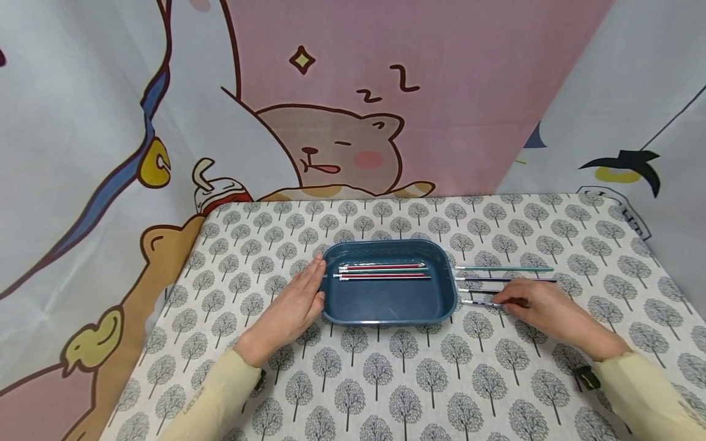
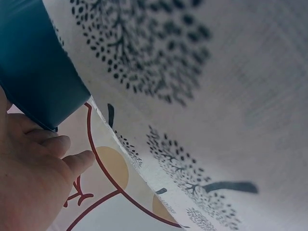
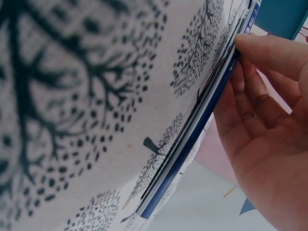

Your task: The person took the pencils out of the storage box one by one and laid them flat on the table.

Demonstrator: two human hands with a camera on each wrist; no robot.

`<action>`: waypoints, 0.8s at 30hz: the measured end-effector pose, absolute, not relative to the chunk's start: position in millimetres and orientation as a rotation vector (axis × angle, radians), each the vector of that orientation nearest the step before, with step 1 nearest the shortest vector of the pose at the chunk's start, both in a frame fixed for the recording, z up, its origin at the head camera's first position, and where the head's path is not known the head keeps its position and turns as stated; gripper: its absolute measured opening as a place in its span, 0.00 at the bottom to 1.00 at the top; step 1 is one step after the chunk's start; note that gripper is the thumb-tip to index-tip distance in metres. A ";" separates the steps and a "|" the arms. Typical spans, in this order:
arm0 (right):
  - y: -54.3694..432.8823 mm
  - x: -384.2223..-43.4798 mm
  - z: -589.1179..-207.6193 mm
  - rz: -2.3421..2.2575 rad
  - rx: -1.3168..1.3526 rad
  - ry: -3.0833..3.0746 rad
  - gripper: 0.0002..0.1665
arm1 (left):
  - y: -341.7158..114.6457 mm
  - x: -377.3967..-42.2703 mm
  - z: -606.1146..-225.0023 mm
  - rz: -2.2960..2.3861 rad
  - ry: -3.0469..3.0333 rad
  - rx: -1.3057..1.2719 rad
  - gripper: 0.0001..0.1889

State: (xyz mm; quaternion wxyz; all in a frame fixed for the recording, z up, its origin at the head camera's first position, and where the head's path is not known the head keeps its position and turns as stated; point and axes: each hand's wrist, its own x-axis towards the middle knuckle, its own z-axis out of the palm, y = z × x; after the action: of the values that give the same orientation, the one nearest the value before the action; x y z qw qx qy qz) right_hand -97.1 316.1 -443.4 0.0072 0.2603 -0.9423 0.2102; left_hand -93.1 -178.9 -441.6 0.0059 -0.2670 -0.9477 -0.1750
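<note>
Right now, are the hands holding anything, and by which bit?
The right hand pinches a blue pencil along its shaft, between the ends. The left hand just touches the blue bin.

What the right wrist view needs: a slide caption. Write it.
Right hand pinches a blue pencil, printed cloth alongside.

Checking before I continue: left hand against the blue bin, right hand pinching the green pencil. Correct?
Not quite: the right hand pinches a blue-and-white pencil, as the right wrist view shows, not the green pencil. The left hand is indeed against the blue bin.
</note>
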 end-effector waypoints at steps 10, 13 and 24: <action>315.8 -97.6 -444.3 0.648 0.823 -2.941 0.16 | -179.3 -93.3 -442.3 -0.555 -2.953 -0.837 0.33; 315.4 -97.7 -445.1 0.652 0.823 -2.939 0.16 | -179.4 -93.6 -442.7 -0.555 -2.955 -0.837 0.33; 313.5 -98.6 -445.4 0.663 0.805 -2.985 0.15 | -179.0 -93.6 -442.8 -0.577 -2.953 -0.835 0.32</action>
State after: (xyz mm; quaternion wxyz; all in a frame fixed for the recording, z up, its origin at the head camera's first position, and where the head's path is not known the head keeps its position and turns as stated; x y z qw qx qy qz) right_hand -98.6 313.5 -445.4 -0.0101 0.2545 -0.9440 0.2098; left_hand -93.6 -179.0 -442.8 0.0096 -0.2675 -0.9456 -0.1849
